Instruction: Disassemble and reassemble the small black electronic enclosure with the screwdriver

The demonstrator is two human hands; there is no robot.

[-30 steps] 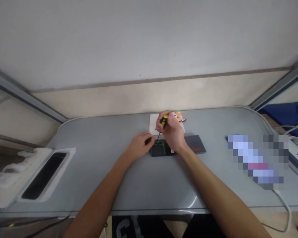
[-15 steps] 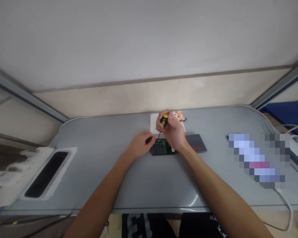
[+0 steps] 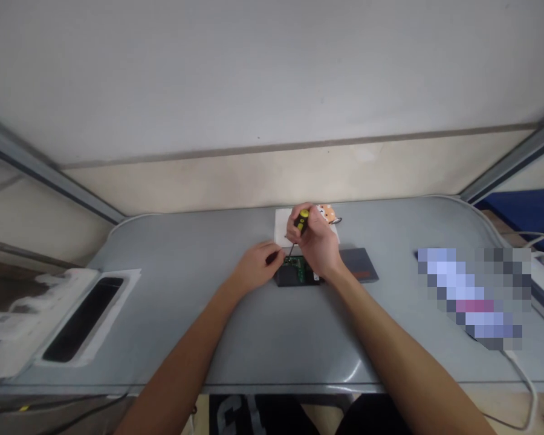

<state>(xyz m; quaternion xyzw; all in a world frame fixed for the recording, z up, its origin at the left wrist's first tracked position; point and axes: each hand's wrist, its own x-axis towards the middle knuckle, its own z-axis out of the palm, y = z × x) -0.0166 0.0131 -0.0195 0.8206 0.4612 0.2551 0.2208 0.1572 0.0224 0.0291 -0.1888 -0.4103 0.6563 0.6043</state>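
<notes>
My right hand (image 3: 320, 241) is wrapped around a black and yellow screwdriver (image 3: 301, 222). Its thin shaft slants down to a green circuit board (image 3: 300, 269) in an opened black casing (image 3: 292, 279); the tip is too small to tell whether it touches. At the casing's upper left corner, my left hand (image 3: 258, 266) has thumb and fingers pinched together, and whatever is between them is hidden. A dark grey flat panel (image 3: 362, 264) lies beside the casing, partly behind my right wrist.
Behind the hands lie white paper (image 3: 281, 225) and an orange animal-face item (image 3: 326, 213) with a ring. A black phone (image 3: 84, 319) and a white power strip (image 3: 25, 329) are at left. At right are a blurred-out object (image 3: 466, 296) and a white cable (image 3: 523, 368).
Both hands and the screwdriver stay almost in place at the circuit board. The whole view has shifted very slightly.
</notes>
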